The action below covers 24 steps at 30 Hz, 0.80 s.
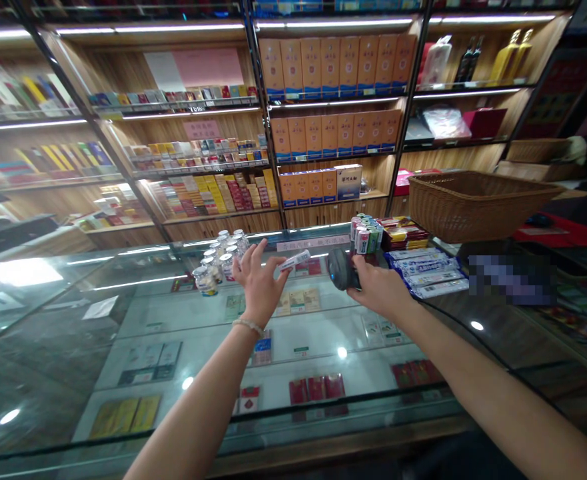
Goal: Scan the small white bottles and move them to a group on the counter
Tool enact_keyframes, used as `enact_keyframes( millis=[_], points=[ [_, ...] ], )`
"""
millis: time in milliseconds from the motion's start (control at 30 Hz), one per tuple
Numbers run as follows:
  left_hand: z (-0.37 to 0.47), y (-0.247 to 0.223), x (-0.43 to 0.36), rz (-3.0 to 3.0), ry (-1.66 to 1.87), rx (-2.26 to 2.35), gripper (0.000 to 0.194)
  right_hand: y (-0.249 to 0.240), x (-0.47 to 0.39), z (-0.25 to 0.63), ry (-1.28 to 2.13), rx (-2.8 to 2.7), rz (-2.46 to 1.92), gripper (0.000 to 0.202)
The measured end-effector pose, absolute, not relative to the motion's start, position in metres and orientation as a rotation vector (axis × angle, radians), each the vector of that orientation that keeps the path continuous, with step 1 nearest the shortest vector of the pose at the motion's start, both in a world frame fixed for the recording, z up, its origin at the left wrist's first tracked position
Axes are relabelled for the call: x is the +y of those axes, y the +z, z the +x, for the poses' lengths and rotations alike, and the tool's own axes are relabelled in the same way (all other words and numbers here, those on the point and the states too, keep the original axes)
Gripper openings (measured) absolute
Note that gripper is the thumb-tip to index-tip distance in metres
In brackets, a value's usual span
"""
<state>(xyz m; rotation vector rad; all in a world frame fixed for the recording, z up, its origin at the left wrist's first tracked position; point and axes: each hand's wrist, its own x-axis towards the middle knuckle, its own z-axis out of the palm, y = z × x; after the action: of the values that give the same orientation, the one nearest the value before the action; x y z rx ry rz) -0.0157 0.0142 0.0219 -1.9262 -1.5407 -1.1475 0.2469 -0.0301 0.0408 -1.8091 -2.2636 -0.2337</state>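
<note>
Between the thumb and a finger, my left hand (259,279) pinches a small white packet (296,260) with printing on it; its other fingers are raised. My right hand (380,285) is wrapped around a dark barcode scanner (340,269), its head turned left toward the packet. A gap separates scanner and packet. Just left of my left hand, several small clear bottles with white caps (208,267) stand grouped on the glass counter (173,313). Beyond the scanner stand several small cylindrical packs (366,233), pink, white and green.
Blue-and-white packets (428,272) lie right of my right hand, with red and yellow packs (403,232) behind. A wicker basket (480,203) stands at the right back. The scanner's cable (466,327) runs right. Lit shelves (333,160) with boxes line the wall.
</note>
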Motion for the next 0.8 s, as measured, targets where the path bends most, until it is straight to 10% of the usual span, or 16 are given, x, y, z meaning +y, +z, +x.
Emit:
enact_keyframes(
  millis=[800],
  points=[
    [-0.016, 0.020, 0.015, -1.983, -1.144, -1.530, 0.012, 0.022, -0.023, 0.247, -0.303, -2.409, -1.881, 0.043]
  ],
)
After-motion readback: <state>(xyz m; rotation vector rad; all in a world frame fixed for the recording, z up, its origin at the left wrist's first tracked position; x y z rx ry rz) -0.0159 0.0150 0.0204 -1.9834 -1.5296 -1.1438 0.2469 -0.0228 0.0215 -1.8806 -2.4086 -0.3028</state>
